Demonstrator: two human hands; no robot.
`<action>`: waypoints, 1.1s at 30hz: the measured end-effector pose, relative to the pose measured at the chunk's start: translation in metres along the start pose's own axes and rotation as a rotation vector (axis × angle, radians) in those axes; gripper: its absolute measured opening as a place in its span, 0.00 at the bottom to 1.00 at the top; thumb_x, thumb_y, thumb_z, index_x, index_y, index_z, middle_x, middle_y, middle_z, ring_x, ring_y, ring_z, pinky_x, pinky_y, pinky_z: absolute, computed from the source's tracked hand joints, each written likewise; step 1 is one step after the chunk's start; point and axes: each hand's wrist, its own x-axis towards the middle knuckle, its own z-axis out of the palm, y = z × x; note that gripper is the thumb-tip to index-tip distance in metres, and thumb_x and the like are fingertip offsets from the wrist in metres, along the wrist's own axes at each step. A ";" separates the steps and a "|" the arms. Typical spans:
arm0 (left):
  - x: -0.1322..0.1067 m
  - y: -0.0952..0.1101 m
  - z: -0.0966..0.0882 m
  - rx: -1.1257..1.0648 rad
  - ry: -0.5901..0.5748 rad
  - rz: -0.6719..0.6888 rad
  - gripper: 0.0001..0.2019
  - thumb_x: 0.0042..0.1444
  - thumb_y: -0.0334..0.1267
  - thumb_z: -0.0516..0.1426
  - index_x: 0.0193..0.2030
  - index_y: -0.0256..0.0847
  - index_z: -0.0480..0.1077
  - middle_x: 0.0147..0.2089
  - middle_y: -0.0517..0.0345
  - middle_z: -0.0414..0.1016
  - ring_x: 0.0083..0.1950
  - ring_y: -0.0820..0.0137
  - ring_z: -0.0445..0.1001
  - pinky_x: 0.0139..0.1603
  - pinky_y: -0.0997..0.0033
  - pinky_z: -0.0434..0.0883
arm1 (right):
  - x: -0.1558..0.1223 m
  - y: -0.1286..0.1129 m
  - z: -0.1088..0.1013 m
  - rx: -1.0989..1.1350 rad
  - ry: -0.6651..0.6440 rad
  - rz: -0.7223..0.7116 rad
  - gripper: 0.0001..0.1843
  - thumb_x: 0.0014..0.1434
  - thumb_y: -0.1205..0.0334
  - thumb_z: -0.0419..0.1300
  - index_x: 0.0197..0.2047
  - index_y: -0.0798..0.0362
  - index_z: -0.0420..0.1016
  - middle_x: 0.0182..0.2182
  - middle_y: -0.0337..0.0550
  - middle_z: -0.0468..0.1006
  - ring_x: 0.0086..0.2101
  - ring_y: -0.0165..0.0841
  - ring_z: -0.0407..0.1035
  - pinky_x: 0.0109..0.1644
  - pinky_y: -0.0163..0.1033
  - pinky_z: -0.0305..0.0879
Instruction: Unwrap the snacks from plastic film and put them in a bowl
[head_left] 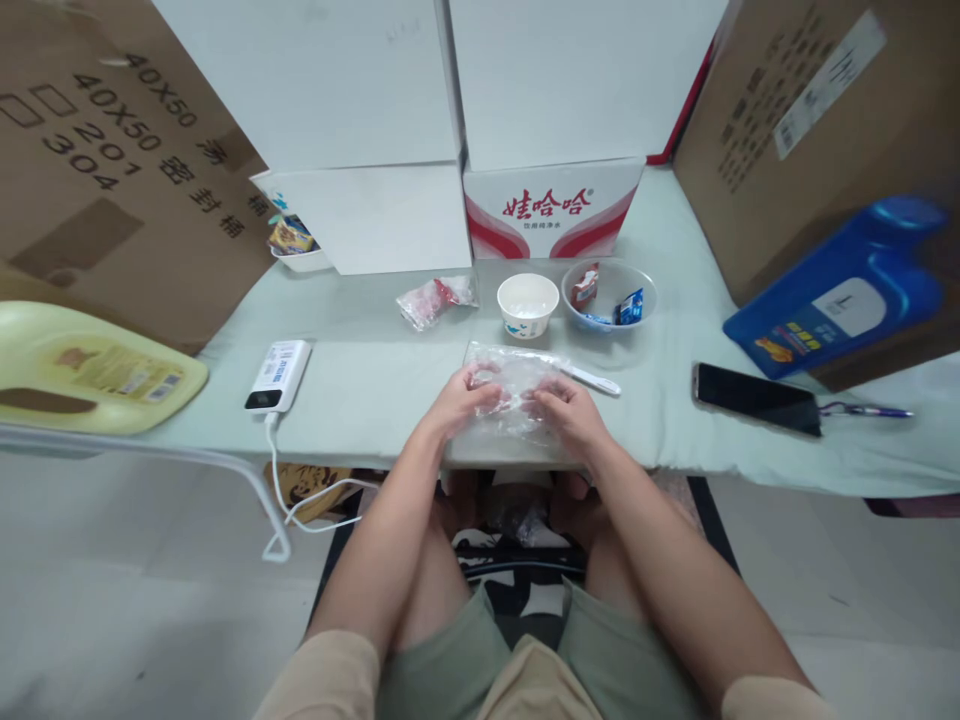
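A crumpled clear plastic bag [517,382] lies at the front of the table, between my two hands. My left hand [466,396] has its fingers curled on the bag's left side. On the right side, my right hand [564,405] pinches the film between thumb and fingers. Just behind it is a white-handled knife [594,380], its blade partly under or behind the plastic. A white paper bowl [528,305] with a blue print stands further back. Beside it, a clear plastic bowl [643,290] contains a few small red and blue packets.
A pink-and-clear wrapped packet [437,300] lies behind my left hand. A white power bank [279,377] with a cable and a yellow jug [97,370] are on the left. A phone [756,398] and a blue bottle [836,290] are on the right. White boxes [555,210] line the back.
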 end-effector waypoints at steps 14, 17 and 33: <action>0.000 -0.001 0.003 0.013 -0.014 -0.107 0.28 0.46 0.44 0.65 0.55 0.44 0.66 0.22 0.67 0.70 0.22 0.71 0.73 0.22 0.76 0.65 | -0.004 -0.010 -0.002 0.025 0.057 -0.043 0.29 0.43 0.49 0.67 0.49 0.46 0.72 0.20 0.29 0.73 0.22 0.31 0.69 0.29 0.38 0.69; -0.002 0.004 0.008 -0.106 0.067 -0.028 0.23 0.40 0.38 0.66 0.46 0.43 0.69 0.21 0.68 0.68 0.19 0.75 0.66 0.21 0.77 0.63 | -0.004 -0.013 0.000 0.110 0.086 -0.022 0.20 0.40 0.53 0.67 0.38 0.46 0.71 0.22 0.32 0.74 0.23 0.32 0.69 0.28 0.39 0.70; 0.003 0.002 -0.008 0.343 0.132 0.233 0.21 0.43 0.34 0.64 0.47 0.43 0.70 0.36 0.64 0.68 0.30 0.78 0.67 0.33 0.78 0.64 | 0.009 -0.001 -0.010 -0.113 0.257 -0.078 0.46 0.38 0.57 0.70 0.62 0.48 0.62 0.34 0.35 0.75 0.33 0.32 0.70 0.41 0.39 0.68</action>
